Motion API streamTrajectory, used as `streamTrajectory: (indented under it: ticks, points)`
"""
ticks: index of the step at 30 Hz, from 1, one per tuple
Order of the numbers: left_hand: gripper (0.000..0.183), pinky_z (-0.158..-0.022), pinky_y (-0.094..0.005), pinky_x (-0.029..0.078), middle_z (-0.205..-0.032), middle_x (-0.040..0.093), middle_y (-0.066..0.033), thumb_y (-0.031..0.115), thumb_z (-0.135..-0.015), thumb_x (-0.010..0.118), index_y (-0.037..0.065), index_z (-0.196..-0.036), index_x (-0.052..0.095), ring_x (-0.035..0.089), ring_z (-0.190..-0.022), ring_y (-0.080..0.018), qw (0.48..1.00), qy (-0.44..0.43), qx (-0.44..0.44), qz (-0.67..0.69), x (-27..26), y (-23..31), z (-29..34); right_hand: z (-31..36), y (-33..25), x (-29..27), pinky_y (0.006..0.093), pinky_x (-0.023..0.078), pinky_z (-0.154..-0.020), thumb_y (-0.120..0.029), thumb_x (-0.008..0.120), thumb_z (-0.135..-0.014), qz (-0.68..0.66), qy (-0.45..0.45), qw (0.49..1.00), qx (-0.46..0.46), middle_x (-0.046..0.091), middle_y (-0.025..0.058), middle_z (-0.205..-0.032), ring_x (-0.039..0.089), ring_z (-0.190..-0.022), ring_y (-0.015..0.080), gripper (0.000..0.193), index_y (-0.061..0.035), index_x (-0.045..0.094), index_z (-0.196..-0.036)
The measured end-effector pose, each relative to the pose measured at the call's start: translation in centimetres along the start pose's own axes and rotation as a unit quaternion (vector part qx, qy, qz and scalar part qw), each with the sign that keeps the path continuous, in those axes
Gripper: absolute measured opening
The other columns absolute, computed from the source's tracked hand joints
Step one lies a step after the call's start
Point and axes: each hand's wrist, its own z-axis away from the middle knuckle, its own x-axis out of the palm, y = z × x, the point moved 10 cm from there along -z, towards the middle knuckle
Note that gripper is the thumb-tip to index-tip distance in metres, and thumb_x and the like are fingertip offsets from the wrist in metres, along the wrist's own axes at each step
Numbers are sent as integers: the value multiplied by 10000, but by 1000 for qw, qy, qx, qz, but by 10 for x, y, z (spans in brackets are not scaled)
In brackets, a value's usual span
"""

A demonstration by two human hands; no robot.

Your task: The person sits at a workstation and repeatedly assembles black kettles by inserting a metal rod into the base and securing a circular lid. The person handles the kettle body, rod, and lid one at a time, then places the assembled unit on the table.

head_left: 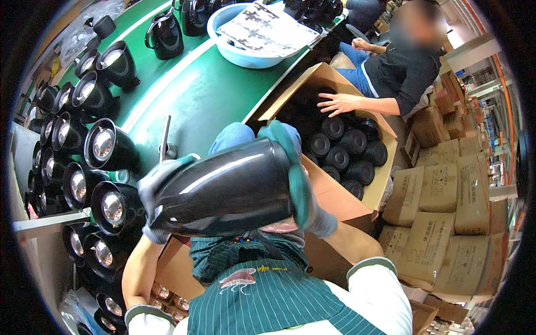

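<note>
A glossy black vacuum jug body [229,187] lies sideways between my gloved hands, in front of my chest. My left hand [153,192], in a grey and green glove, closes on its narrower end. Its wider end is gripped by my right hand [301,184], whose green-palmed glove is slightly smeared by motion. The inside of the jug body does not show. Just beyond my left hand a metal rod [166,134] stands upright at the green table [195,92]. Left of that hand, several black jug bodies with silvery liners [111,207] lie stacked, mouths facing me.
An open carton [385,187] of black round lids [352,142] stands at my right; a co-worker's hand [338,104] reaches over it. A blue basin [245,56] with patterned sheets and black handled jugs [164,34] stand farther back. Stacked cartons [427,234] line the right side.
</note>
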Motion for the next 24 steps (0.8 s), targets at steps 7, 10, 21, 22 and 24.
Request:
streamTrajectory:
  ticks: [7, 10, 21, 22, 24]
  points:
    - [391, -891, -321, 573, -1060, 761, -151, 167, -882, 748, -40, -1211, 714, 744, -937, -231, 983, 29, -161, 80, -2, -55, 25, -11, -54, 19, 423, 301, -1217, -561, 570, -1004, 140, -99, 977, -124, 288, 187, -1654, 348, -1494, 299, 906, 13, 233, -1619]
    - [402, -894, -331, 575, -1076, 765, -153, 201, -881, 772, -38, -1200, 718, 744, -951, -234, 901, 21, -304, 308, 34, -127, 81, -11, -90, 36, 471, 212, -1247, -610, 563, -978, 238, -112, 923, -279, 155, 248, -1696, 233, -1553, 384, 1004, 19, 139, -1636]
    - [486, -860, -369, 581, -1059, 756, -191, 187, -773, 848, -7, -1194, 702, 752, -938, -311, 995, 57, 9, -86, 34, 13, 26, -10, -25, -39, 331, 298, -1223, -175, 408, -1110, -99, 28, 995, 3, 347, 149, -1639, 376, -1486, 219, 481, 47, 395, -1538]
    - [556, -849, -388, 584, -1071, 744, -197, 193, -748, 863, 0, -1235, 677, 748, -942, -339, 989, 53, 14, -138, 42, 5, 38, -18, -31, -43, 332, 333, -1203, -226, 459, -1094, -92, 15, 995, 18, 421, 137, -1586, 431, -1437, 208, 494, 40, 444, -1509]
    - [642, -923, -440, 566, -1182, 698, -193, 211, -697, 862, 16, -1269, 644, 702, -1055, -376, 981, -101, 77, -144, 73, 13, 47, -29, -38, -55, 336, 404, -1156, -331, 562, -1055, -123, 14, 985, 117, 570, 118, -1466, 540, -1332, 196, 542, 29, 524, -1458]
